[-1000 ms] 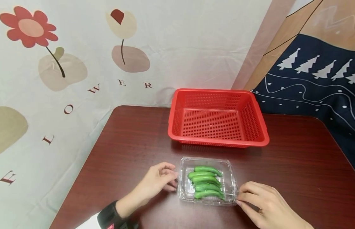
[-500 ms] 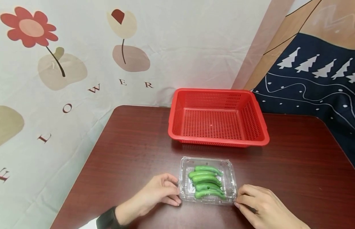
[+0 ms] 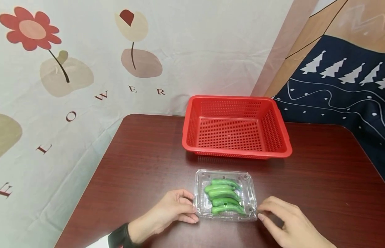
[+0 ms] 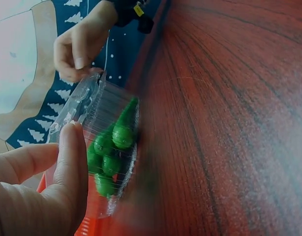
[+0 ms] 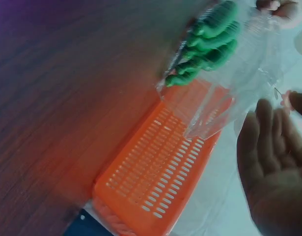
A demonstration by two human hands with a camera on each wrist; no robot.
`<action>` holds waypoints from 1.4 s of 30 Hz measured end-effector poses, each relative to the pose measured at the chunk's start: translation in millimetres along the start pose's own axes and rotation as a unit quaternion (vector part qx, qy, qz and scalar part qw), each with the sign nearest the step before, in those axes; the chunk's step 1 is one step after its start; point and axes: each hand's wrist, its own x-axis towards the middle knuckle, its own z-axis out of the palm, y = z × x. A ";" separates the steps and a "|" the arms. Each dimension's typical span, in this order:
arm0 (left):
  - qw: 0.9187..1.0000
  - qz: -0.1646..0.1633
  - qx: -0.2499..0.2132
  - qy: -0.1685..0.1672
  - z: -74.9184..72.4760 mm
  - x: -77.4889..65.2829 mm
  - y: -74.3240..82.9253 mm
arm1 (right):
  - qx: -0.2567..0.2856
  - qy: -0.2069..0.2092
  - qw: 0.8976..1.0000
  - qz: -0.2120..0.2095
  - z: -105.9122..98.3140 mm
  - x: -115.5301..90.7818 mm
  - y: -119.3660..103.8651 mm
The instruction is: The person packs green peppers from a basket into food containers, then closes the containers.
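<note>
A clear plastic clamshell box [image 3: 250,196] lies on the table with several slim green vegetables [image 3: 223,193], like chili peppers, side by side inside. My left hand [image 3: 178,208] pinches the box at its near left corner; in the left wrist view the left thumb [image 4: 71,152] lies at the lid's edge. At the near right corner is my right hand [image 3: 283,217], thumb and forefinger tips right beside the rim. From the right wrist, the right hand's fingers [image 5: 268,137] look extended and apart from the plastic.
Behind the box stands a red perforated basket [image 3: 237,153] with nothing in it. The dark wooden table [image 3: 142,155] ends at a printed cloth backdrop [image 3: 192,51]. A black band [image 3: 119,237] circles the left wrist.
My left hand has moved toward the near left corner and onto the box edge. The right hand's fingertips have drawn slightly off the near right corner. The box has barely shifted.
</note>
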 end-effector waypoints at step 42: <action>1.000 0.005 -0.005 -0.001 -1.7 3.8 -1.9 | 0.381 -0.157 0.845 0.340 17.6 -6.4 14.8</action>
